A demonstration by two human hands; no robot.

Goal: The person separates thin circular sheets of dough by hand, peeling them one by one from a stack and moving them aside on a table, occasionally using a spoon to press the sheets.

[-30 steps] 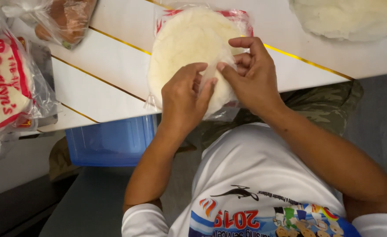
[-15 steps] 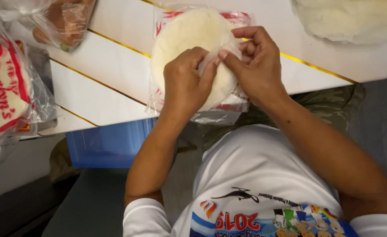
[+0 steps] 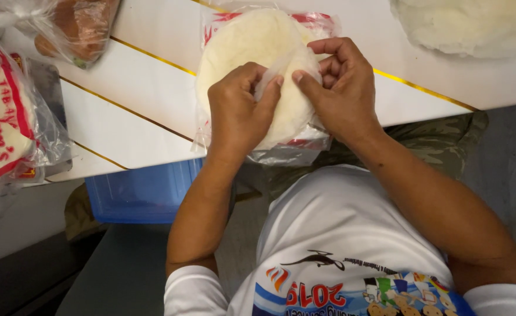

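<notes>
Both hands are working at the near edge of a pale round flatbread (image 3: 252, 52) that is lying in an open clear bag (image 3: 287, 149) with red printing, on the white counter (image 3: 135, 99) just in front of the person. Over the last second the hands have been drawing closer together and moving a little up onto the bread: the left hand (image 3: 234, 114), which was lying flatter over the near edge, is now arching up with thumb and forefinger pinching a thin translucent sheet, and the right hand (image 3: 343, 88) is curling its fingers in so that its thumb is meeting the left one. Both grips are narrow and are pinching that thin top layer, which is lifting into a small fold between the fingertips; whether it is a bread layer or a liner I cannot tell. That change suggests the peeling apart of the stack is only just starting, with most of the round still lying flat. The bag's near end is hanging over the counter edge. Another bagged bread (image 3: 0, 123) is sitting at far left, a brown bagged item (image 3: 82, 26) behind it, a second pale round (image 3: 475, 26) at top right, and a blue bin (image 3: 141, 193) under the counter.
</notes>
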